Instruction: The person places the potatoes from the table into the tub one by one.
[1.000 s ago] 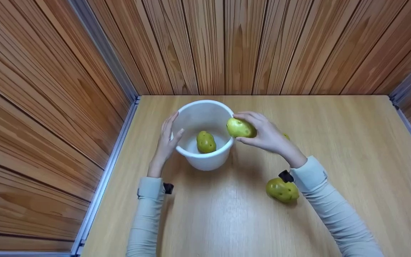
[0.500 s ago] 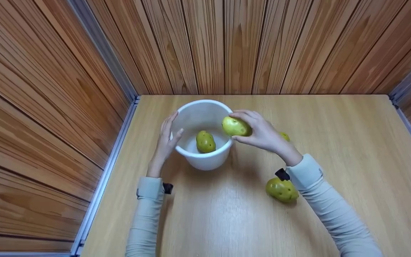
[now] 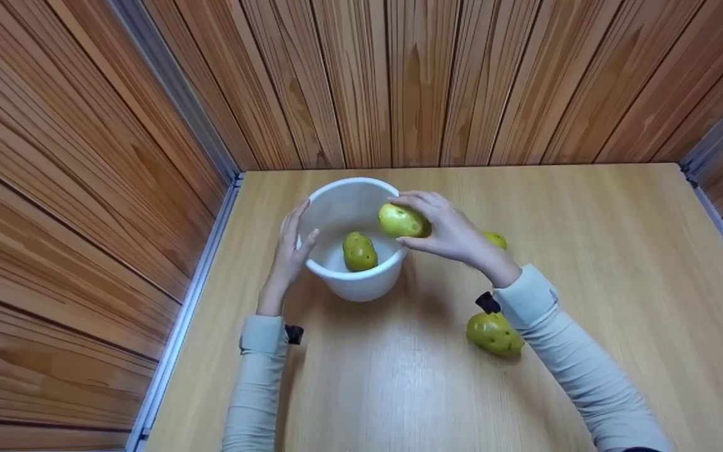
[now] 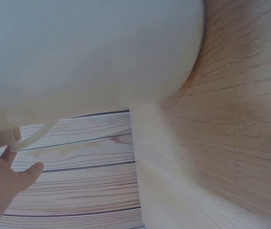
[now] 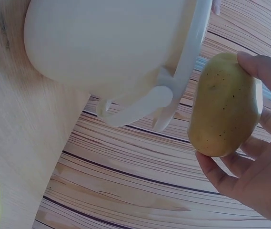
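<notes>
A white bucket [image 3: 361, 290] stands on the table, and one potato [image 3: 359, 252] lies on its bottom. My left hand [image 3: 287, 254] touches the bucket's left side at the rim, thumb spread away from the fingers. In the left wrist view that hand [image 4: 4, 183] shows by the rim and the handle [image 4: 36, 137]. My right hand [image 3: 446, 231] grips another potato [image 3: 401, 220] over the bucket's right rim. The right wrist view shows this potato [image 5: 225, 105] held between thumb and fingers, just off the rim.
On the table, right of the bucket, one potato [image 3: 494, 334] lies beside the right sleeve. Another potato [image 3: 496, 240] is partly hidden behind the right wrist. Wood-plank walls [image 3: 421, 81] border the table at the back and sides.
My right hand has moved left with its potato, from beside the bucket's rim to over it. My left hand has stayed at the bucket's left side.
</notes>
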